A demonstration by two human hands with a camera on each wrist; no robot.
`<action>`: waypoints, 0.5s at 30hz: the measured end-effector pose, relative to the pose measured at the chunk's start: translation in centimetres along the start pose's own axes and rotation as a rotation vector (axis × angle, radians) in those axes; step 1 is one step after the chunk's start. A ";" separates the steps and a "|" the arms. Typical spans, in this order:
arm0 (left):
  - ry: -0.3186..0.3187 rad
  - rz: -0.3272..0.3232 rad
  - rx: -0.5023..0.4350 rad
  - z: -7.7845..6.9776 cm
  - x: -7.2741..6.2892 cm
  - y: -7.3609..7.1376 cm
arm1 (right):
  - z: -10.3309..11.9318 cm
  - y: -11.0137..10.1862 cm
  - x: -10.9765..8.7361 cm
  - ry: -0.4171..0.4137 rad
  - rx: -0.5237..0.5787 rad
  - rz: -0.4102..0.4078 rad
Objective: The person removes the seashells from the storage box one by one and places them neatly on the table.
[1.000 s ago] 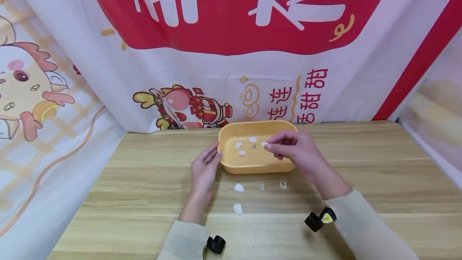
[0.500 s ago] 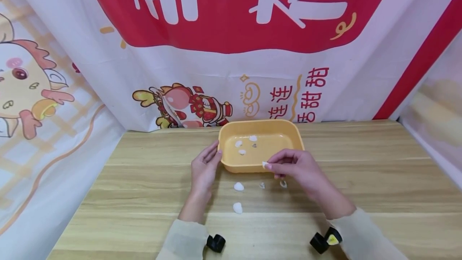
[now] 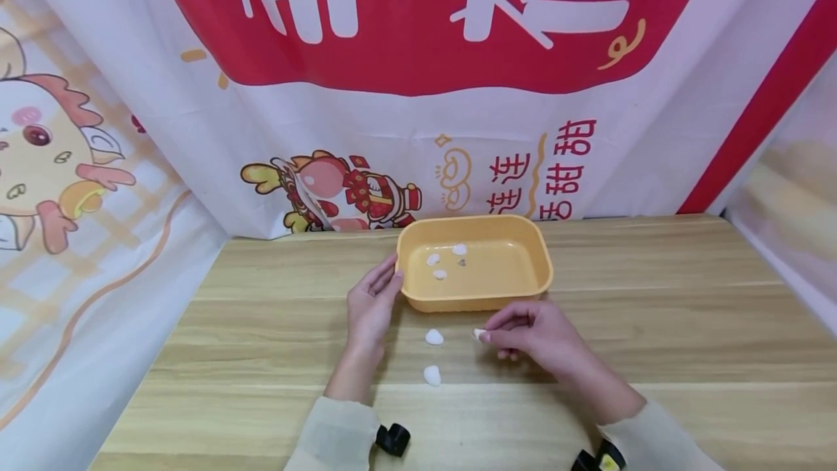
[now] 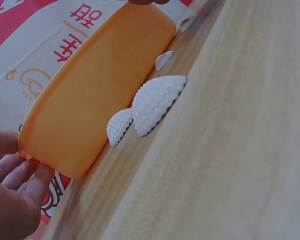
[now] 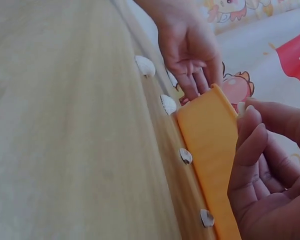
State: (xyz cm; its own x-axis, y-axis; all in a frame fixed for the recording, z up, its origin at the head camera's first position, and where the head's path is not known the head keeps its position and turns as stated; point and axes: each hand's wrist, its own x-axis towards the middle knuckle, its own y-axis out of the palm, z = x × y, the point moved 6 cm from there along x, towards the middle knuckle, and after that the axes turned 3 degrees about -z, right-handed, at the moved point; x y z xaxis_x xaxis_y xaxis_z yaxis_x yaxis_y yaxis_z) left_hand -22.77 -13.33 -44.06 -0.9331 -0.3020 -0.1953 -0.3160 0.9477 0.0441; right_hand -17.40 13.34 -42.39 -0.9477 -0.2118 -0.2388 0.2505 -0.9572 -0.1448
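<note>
Approx. half done, prob.: 4 pale shells in yellow rectangular plastic tray L grip holds; 4 white ribbed shells left on wooden surface nr R grip, which pinches small white shell.

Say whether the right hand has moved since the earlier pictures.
Yes, toward the person: in the head view, the right hand went from over the yellow tray to its near side.

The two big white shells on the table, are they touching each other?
Apart. In the head view, the upper shell and the lower shell have bare table between them, though the left wrist view overlaps them.
</note>
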 end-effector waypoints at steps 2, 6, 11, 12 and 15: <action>0.006 0.001 -0.005 0.0 0.0 0.0 | -0.3 0.1 -0.1 0.004 -0.021 0.008; 0.004 0.002 -0.005 0.0 0.1 0.0 | -0.8 0.6 -0.3 -0.003 -0.072 0.039; 0.003 0.003 -0.010 0.1 0.1 0.0 | -1.2 1.3 -0.6 -0.022 -0.142 0.054; 0.002 0.002 -0.011 0.1 0.1 0.0 | -1.2 1.3 -0.6 -0.026 -0.156 0.052; 0.004 0.005 -0.014 0.1 0.1 0.0 | -1.2 1.5 -0.7 -0.038 -0.185 0.053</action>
State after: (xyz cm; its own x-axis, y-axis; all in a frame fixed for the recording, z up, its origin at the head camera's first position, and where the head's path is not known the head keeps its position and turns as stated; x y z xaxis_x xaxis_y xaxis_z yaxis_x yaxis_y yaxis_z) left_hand -22.82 -13.35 -44.14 -0.9353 -0.2981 -0.1907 -0.3140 0.9476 0.0585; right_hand -16.10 12.33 -43.62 -0.9381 -0.2718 -0.2147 0.3291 -0.8928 -0.3076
